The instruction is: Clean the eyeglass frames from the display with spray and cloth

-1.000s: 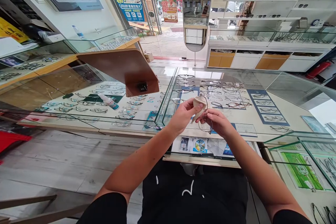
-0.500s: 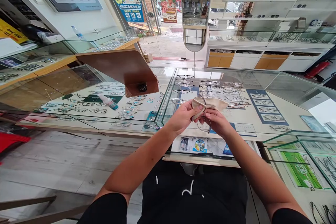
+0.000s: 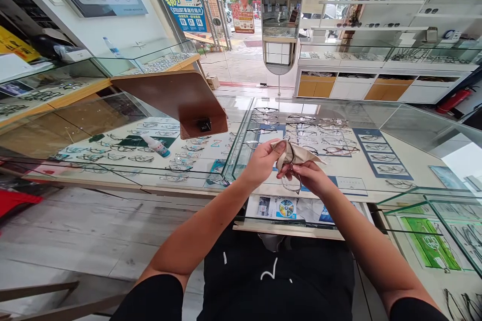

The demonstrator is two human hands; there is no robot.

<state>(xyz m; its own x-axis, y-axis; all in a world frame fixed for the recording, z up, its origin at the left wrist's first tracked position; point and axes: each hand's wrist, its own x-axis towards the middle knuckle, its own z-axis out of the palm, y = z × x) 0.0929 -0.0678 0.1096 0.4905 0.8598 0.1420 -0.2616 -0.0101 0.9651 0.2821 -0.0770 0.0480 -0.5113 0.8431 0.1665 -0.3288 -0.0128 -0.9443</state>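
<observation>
My left hand (image 3: 259, 164) pinches a beige cleaning cloth (image 3: 297, 153) over one lens of a pair of thin wire-rimmed glasses (image 3: 292, 180). Just to its right, my right hand (image 3: 311, 178) grips the frame, fingers closed around it. The other lens hangs below the cloth. Both hands hover over the near edge of a glass display case (image 3: 376, 125) that holds several rows of eyeglass frames.
A brown tilted mirror stand (image 3: 173, 98) sits on the left case, and a small spray bottle (image 3: 155, 145) lies near it. Leaflets (image 3: 286, 208) lie on the shelf below my hands. Wall shelves with sunglasses (image 3: 376, 10) stand at the far right.
The cloth spread out to the right half a second ago and now is drawn back over the lens. My hands have shifted slightly up and left, still rubbing the glasses.
</observation>
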